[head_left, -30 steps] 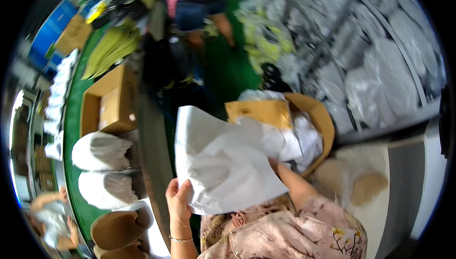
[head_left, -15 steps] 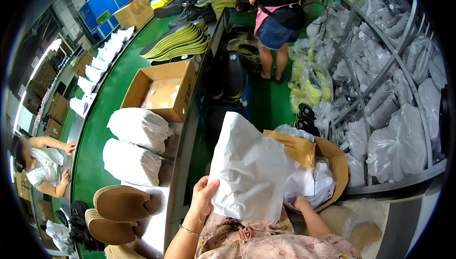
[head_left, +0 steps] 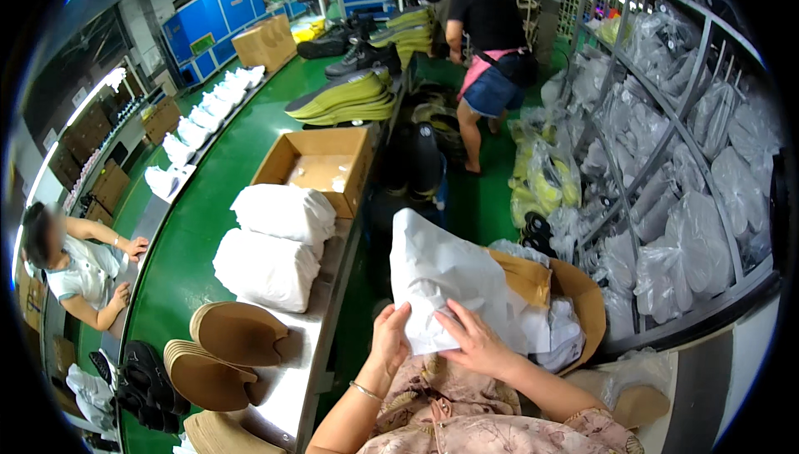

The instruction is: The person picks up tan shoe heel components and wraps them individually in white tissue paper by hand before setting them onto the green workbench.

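left hand fingers pinch crumpled white paper sheet at lower-left edge | right hand grips lower middle | sheet's long axis rises from fingers | both hands touching

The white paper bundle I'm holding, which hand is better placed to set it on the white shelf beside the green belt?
Left, probably. The left hand grips the white paper bundle on the side nearer the white shelf; the right hand is farther away.
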A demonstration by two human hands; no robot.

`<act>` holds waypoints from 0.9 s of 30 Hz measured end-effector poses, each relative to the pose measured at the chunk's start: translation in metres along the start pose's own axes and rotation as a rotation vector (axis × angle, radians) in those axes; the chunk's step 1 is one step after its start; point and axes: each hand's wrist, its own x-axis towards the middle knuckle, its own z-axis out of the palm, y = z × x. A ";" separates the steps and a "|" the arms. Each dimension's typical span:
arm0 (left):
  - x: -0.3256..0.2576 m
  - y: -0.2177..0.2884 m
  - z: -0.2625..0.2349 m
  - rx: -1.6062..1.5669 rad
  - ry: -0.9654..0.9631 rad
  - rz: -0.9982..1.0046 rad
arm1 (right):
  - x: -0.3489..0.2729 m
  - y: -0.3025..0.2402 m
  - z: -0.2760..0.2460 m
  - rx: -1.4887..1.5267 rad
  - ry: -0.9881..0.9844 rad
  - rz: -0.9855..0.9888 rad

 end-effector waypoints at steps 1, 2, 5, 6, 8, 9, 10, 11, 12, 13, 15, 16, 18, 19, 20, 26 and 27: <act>-0.002 0.001 -0.004 -0.004 0.002 0.031 | 0.001 0.004 0.010 -0.001 0.025 -0.030; -0.005 0.002 -0.004 -0.030 0.003 0.024 | -0.002 0.010 0.016 -0.009 0.038 -0.045; -0.006 0.000 -0.022 -0.102 0.024 0.026 | 0.001 0.002 0.016 -0.029 0.078 -0.086; -0.005 -0.002 -0.026 -0.127 0.029 0.021 | 0.001 -0.001 0.014 -0.059 0.069 -0.103; 0.001 -0.008 -0.033 -0.185 0.001 0.013 | 0.001 -0.008 0.011 -0.153 0.080 -0.135; 0.004 -0.011 -0.036 -0.213 -0.013 0.004 | 0.004 -0.013 0.007 -0.217 0.099 -0.151; 0.004 -0.014 -0.036 -0.188 -0.053 0.004 | 0.005 -0.018 0.004 -0.279 0.116 -0.161; 0.003 -0.016 -0.037 -0.189 -0.085 -0.001 | 0.006 -0.025 0.000 -0.308 0.116 -0.171; 0.000 -0.015 -0.033 -0.190 -0.114 -0.018 | 0.005 -0.034 -0.002 -0.335 0.109 -0.169; -0.001 -0.013 -0.029 -0.191 -0.143 -0.035 | 0.005 -0.042 -0.001 -0.361 0.102 -0.167; -0.011 -0.006 -0.024 -0.233 -0.137 -0.128 | 0.000 -0.050 0.007 -0.378 0.063 -0.166; -0.012 -0.003 -0.026 -0.301 -0.210 -0.150 | 0.000 -0.054 0.010 -0.392 0.055 -0.180; -0.017 -0.003 -0.030 -0.367 -0.274 -0.184 | -0.010 -0.060 0.018 -0.412 0.043 -0.206; -0.019 -0.003 -0.034 -0.331 -0.258 -0.190 | -0.015 -0.062 0.023 -0.418 0.042 -0.224; -0.020 -0.003 -0.038 -0.296 -0.241 -0.196 | -0.019 -0.063 0.027 -0.436 0.034 -0.262; -0.041 0.007 -0.033 -0.284 -0.169 -0.383 | -0.044 -0.075 0.043 -0.257 -0.074 -0.297; -0.039 0.002 -0.033 -0.207 -0.181 -0.302 | -0.046 -0.075 0.045 -0.216 -0.072 -0.308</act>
